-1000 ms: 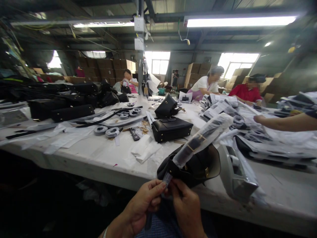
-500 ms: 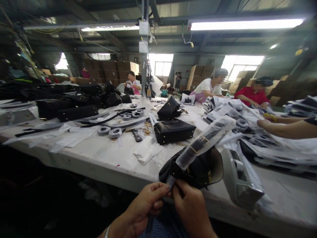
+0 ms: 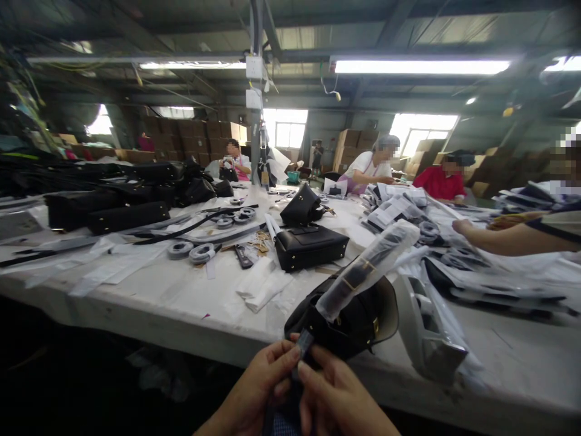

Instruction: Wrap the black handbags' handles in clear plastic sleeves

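Note:
My left hand (image 3: 256, 393) and my right hand (image 3: 338, 402) meet at the bottom of the view, fingers pinched on the end of a black bag strap (image 3: 303, 343). The strap runs up and right inside a clear plastic sleeve (image 3: 370, 266). Just behind my hands a black handbag (image 3: 363, 318) with a gold clasp lies at the near edge of the long white table (image 3: 181, 297). Both hands are closed on the strap end.
A black box bag (image 3: 311, 247) and another black bag (image 3: 300, 207) sit mid-table. Tape rolls (image 3: 202, 251), black straps and white paper strips lie left. Wrapped straps pile up at right (image 3: 454, 242), where a co-worker's arm (image 3: 508, 236) reaches. A grey holder (image 3: 429, 330) stands right.
My hands have shifted slightly down and left with the strap end. The view has tilted up a little. The co-worker's arm at right has moved slightly.

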Demonstrator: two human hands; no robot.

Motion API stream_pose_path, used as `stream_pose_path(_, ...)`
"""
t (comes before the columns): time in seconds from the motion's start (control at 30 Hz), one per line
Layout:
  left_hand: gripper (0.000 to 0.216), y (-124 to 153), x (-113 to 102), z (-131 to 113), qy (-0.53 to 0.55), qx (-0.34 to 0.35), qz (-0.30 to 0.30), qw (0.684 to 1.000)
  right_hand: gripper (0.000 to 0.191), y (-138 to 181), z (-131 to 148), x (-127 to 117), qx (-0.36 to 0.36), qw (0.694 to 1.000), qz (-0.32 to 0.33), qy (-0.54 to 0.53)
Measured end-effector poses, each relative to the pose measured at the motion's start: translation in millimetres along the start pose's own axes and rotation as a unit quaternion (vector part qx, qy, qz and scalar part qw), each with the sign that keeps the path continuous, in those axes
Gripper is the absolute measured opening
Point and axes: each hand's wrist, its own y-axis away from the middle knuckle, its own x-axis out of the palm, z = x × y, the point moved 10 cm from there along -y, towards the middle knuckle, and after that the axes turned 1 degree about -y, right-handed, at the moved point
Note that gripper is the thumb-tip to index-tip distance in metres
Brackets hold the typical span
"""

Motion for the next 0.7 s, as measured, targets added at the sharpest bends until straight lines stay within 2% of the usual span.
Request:
stream_pose_path(0.03, 0.038, -0.4, -2.3, -2.6, -0.024, 0.014, -0.014, 1.0, 0.066, 8.4, 10.3, -15.1, -0.025, 0.996, -0.048, 0.077)
stream_pose_path(0.1, 0.039, -0.9, -6.5, -8.6, -0.065, 0.043, -0.046, 0.996, 0.056, 31.6, 48.3, -58.4, -0.098, 0.96, -0.196, 0.173)
stream_pose_path(0.17, 0.039, -1.7, -7.1, -12.4, -0.089, 0.061, -0.061, 0.992, 0.05, 53.3, 96.1, -96.0, -0.183, 0.922, -0.301, 0.161)
stream_pose_path(0.2, 0.04, -2.5, -6.2, -13.2, -0.095, 0.066, -0.061, 0.991, 0.052, 57.8, 118.2, -109.8, -0.217, 0.914, -0.32, 0.122)
stream_pose_path(0.23, 0.041, -3.4, -5.3, -13.5, -0.098, 0.071, -0.061, 0.991, 0.054, 57.6, 138.8, -120.5, -0.246, 0.913, -0.32, 0.064)
stream_pose_path(0.3, 0.043, -5.2, -3.8, -12.8, -0.102, 0.074, -0.062, 0.99, 0.051, 41.7, 173.2, -126.5, -0.249, 0.93, -0.267, -0.036)
stream_pose_path(0.37, 0.045, -5.6, -2.0, -12.0, -0.107, 0.08, -0.068, 0.989, 0.044, 25.0, 209.1, -118.4, -0.247, 0.942, -0.214, -0.082)
stream_pose_path(0.47, 0.045, -3.6, 6.0, -12.4, -0.125, 0.097, -0.061, 0.986, 0.032, 6.4, 255.2, -98.0, -0.224, 0.953, -0.175, -0.103)
stream_pose_path(0.53, 0.042, -0.9, 14.6, -16.2, -0.153, 0.119, -0.04, 0.98, 0.028, -4.9, 280.5, -80.6, -0.194, 0.968, -0.14, -0.072)
stream_pose_path(0.6, 0.04, 2.9, 18.6, -26.6, -0.184, 0.159, -0.034, 0.969, 0.028, -12.6, 306.9, -68.0, -0.18, 0.977, -0.112, 0.018)
stream_pose_path(0.63, 0.039, 5.1, 16.1, -34.8, -0.197, 0.184, -0.049, 0.962, 0.029, -15.1, 319.8, -65.3, -0.177, 0.976, -0.105, 0.073)
stream_pose_path(0.7, 0.035, 11.2, 2.2, -57.3, -0.224, 0.246, -0.117, 0.936, 0.038, -18.9, 341.4, -67.0, -0.163, 0.967, -0.103, 0.169)
